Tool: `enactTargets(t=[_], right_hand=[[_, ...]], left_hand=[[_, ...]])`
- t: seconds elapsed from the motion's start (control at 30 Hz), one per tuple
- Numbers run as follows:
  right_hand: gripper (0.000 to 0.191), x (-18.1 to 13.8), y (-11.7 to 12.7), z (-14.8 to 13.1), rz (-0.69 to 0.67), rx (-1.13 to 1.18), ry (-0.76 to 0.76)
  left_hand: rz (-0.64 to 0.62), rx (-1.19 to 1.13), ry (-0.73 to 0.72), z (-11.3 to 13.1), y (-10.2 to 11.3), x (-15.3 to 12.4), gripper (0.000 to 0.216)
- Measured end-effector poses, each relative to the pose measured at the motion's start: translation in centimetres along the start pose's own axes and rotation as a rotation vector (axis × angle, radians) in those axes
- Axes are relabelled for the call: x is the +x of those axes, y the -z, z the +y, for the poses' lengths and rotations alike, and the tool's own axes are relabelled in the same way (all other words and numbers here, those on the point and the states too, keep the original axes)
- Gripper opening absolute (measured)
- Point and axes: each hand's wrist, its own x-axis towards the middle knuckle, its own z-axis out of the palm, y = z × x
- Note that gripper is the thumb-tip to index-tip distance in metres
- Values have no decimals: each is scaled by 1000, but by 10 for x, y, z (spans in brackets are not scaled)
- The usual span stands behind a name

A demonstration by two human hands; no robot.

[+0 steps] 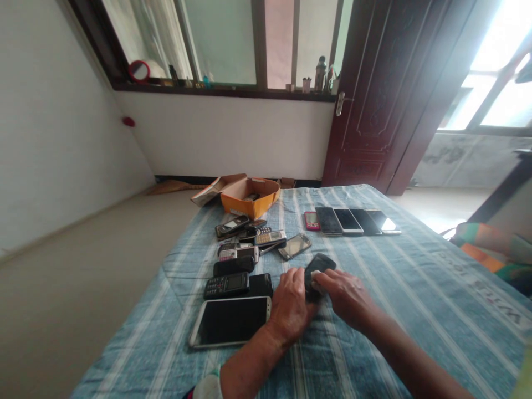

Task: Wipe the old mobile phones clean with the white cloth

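A dark smartphone point(321, 265) lies at a slant on the striped blue cloth, partly covered by my hands. My left hand point(290, 303) is closed on its left edge, fingers bent and the thumb hidden. Pinched in my right hand point(344, 293) is a small white wad point(317, 275), perhaps tissue, which touches the phone's screen. Left of my left hand lies a large white-framed phone point(233, 321), face up, with a black keypad phone point(226, 285) just beyond it. A silver-edged smartphone point(295, 246) rests a little past the phone I hold.
Several old phones point(238, 255) are piled at the left, before an orange cardboard box point(251, 199) with its lid flipped open. At the back right, a small red phone point(311, 220) and several smartphones point(348, 220) form a row. Beyond stand a dark red door point(374, 100) and a windowsill.
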Motion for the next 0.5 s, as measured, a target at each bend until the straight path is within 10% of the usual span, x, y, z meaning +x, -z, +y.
enactTargets(t=[0.5], right_hand=[[12, 23, -15, -20, 85, -34, 153]], left_hand=[[-16, 57, -47, 1, -3, 5, 60]])
